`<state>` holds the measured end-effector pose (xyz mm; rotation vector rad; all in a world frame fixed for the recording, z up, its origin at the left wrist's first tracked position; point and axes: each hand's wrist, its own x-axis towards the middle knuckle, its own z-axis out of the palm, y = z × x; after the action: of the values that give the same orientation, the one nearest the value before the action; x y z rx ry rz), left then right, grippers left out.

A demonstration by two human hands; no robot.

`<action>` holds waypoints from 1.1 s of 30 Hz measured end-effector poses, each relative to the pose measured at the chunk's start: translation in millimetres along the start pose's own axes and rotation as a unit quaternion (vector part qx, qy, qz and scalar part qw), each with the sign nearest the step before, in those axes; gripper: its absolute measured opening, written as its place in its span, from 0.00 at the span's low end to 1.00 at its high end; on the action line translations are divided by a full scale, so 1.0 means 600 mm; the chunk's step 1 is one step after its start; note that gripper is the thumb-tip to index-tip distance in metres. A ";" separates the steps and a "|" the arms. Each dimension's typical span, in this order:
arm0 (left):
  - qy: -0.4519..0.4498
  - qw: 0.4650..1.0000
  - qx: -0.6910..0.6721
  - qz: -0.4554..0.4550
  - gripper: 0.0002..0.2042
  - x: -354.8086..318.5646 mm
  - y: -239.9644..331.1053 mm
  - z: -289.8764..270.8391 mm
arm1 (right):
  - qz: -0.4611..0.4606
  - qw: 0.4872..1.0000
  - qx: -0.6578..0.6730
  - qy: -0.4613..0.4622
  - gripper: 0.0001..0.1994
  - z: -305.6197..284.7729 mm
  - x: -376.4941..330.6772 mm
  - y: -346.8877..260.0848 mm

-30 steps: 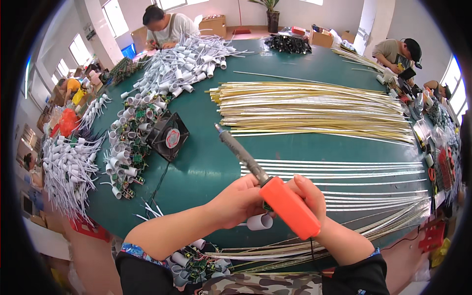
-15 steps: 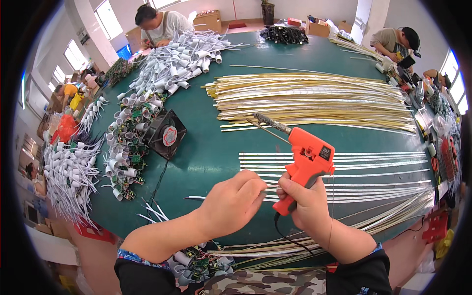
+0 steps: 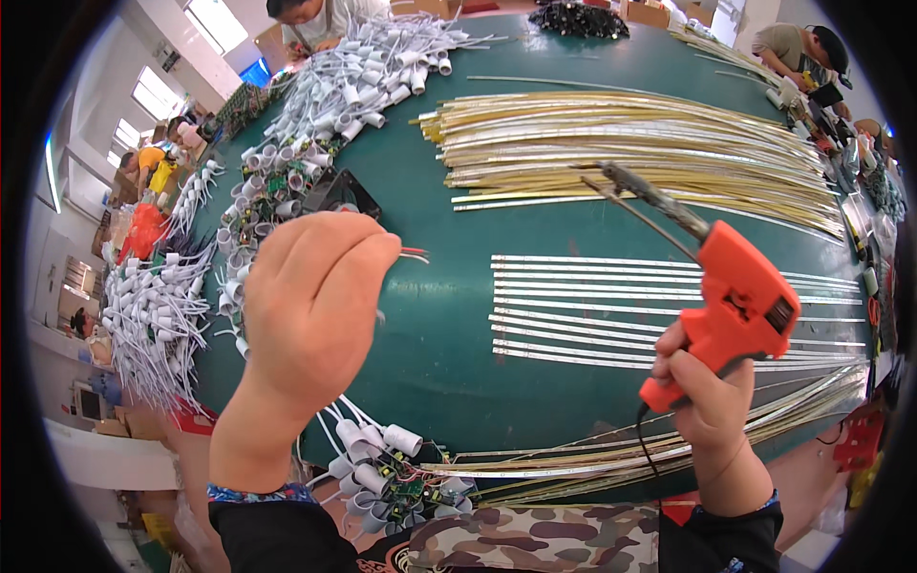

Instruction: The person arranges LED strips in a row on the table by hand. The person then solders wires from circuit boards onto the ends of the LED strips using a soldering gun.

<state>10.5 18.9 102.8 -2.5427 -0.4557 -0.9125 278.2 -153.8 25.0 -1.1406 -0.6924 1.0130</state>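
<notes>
My left hand (image 3: 313, 296) is raised over the left middle of the table, fingers closed in a pinch. A thin wire (image 3: 415, 254) with red and white ends pokes out past its fingertips; the rest is hidden behind the hand. On the right, my right hand (image 3: 712, 396) is wrapped round the handle of an orange soldering gun (image 3: 750, 282). Its dark metal tip points up and left, above the table. Between the hands, several narrow white LED strips (image 3: 573, 287) lie side by side, their left ends roughly lined up.
A thick pile of yellow-and-white strips (image 3: 630, 143) lies farther back. White cylindrical caps with circuit boards (image 3: 368, 473) sit at the near edge. More white caps with wires (image 3: 358, 86) are heaped far left. A black fan (image 3: 349, 196) stands partly behind my left hand. Co-workers (image 3: 798, 53) sit round the table.
My hands have moved apart: the left went left and up, the right went right with the soldering gun. The red and white wire ends now show. The whole view has shifted a little.
</notes>
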 end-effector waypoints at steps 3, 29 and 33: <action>-0.093 0.994 -0.051 0.001 0.08 -0.038 0.017 0.030 | 0.009 1.000 -0.024 0.007 0.24 -0.001 0.001 0.020; -0.219 0.941 -0.253 -0.058 0.10 -0.184 0.091 0.170 | 0.033 0.962 -0.204 -0.179 0.17 -0.021 -0.061 0.099; -0.237 0.938 -0.246 -0.059 0.10 -0.185 0.089 0.167 | -0.004 0.946 -0.256 -0.200 0.16 -0.020 -0.058 0.100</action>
<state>4.6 0.9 -55.0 -3.2444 -0.5817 -0.4771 257.1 -185.2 -34.0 -1.3846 -1.3426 1.1032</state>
